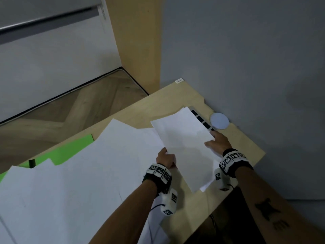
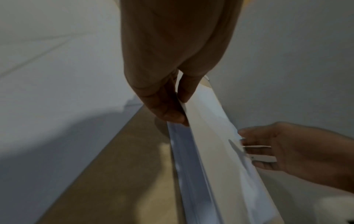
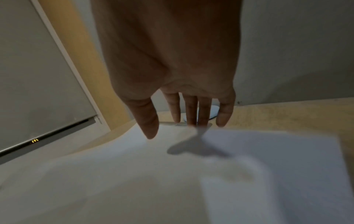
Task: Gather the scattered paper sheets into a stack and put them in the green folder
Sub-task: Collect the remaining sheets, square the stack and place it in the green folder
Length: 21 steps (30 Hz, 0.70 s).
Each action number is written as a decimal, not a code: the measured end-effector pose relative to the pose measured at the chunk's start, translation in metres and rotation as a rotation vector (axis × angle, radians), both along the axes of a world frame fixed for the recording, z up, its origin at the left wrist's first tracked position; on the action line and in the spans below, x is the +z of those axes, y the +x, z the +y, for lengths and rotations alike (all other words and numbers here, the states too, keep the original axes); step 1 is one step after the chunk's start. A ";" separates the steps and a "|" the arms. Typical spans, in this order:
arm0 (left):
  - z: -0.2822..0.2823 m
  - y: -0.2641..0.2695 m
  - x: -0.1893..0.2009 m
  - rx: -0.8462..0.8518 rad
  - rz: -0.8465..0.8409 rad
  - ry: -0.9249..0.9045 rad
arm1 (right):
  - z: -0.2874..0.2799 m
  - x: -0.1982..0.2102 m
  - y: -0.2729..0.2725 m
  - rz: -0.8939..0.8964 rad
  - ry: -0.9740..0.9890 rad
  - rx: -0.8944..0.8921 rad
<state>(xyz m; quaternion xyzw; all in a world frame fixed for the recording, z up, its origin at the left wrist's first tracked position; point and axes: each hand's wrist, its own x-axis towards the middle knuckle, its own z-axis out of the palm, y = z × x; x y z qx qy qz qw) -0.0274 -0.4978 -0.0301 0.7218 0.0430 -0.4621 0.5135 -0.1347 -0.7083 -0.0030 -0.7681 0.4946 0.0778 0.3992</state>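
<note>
Green folder (image 1: 70,150) only in head view

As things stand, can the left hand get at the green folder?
Probably not directly. The left hand pinches the small white paper stack, and scattered white sheets cover most of the green folder; only its far edge shows.

A light wooden desk (image 1: 177,95) stands against a grey wall (image 1: 246,50). Near its far right corner a pale blue round disc (image 1: 219,120) lies flat on the surface, just beside a strip of black squares (image 1: 200,118). A small white tag (image 1: 179,80) sits at the desk's far edge by the wall. A tall wooden panel (image 1: 139,41) rises behind the desk, with herringbone wood flooring (image 1: 70,106) and a white cabinet front (image 1: 44,50) to its left.
</note>
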 end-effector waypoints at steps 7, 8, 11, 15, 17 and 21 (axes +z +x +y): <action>-0.019 -0.025 0.002 -0.142 -0.076 0.208 | -0.027 -0.019 0.010 0.162 -0.046 0.113; -0.019 -0.026 -0.002 -0.166 -0.107 0.267 | -0.028 -0.022 0.011 0.172 -0.054 0.151; -0.021 -0.024 -0.014 -0.180 -0.136 0.346 | -0.030 -0.031 0.013 0.237 -0.066 0.235; -0.022 -0.022 -0.016 -0.151 -0.142 0.375 | -0.026 -0.031 0.021 0.305 -0.217 0.296; -0.021 -0.022 -0.015 -0.165 -0.131 0.381 | -0.024 -0.034 0.024 0.302 -0.220 0.309; -0.020 -0.019 -0.014 -0.257 -0.168 0.364 | -0.017 -0.037 0.029 0.352 -0.239 0.350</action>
